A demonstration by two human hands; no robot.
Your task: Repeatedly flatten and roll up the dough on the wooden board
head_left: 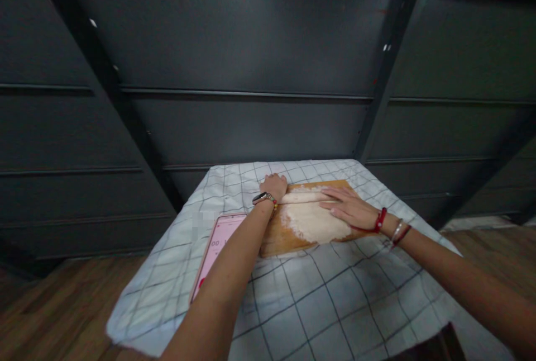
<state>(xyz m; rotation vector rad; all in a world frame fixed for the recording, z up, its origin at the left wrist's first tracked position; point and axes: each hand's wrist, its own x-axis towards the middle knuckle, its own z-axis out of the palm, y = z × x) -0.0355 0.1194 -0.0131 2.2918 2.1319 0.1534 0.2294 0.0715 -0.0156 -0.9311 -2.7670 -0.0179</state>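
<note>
A wooden board (276, 238) lies on a table covered with a white checked cloth (318, 305). A flat sheet of pale dough (314, 221) is spread on the board. Across its far edge lies a floured rolling pin (301, 197). My left hand (274, 185) is closed over the pin's left end; a watch sits on that wrist. My right hand (349, 207) lies flat with fingers stretched out, pressing on the pin's right part and the dough. Red and silver bracelets ring that wrist.
A phone in a pink case (215, 249), screen lit, lies on the cloth left of the board. A dark panelled wall (251, 70) rises right behind the table. Wooden floor (62, 310) shows on both sides.
</note>
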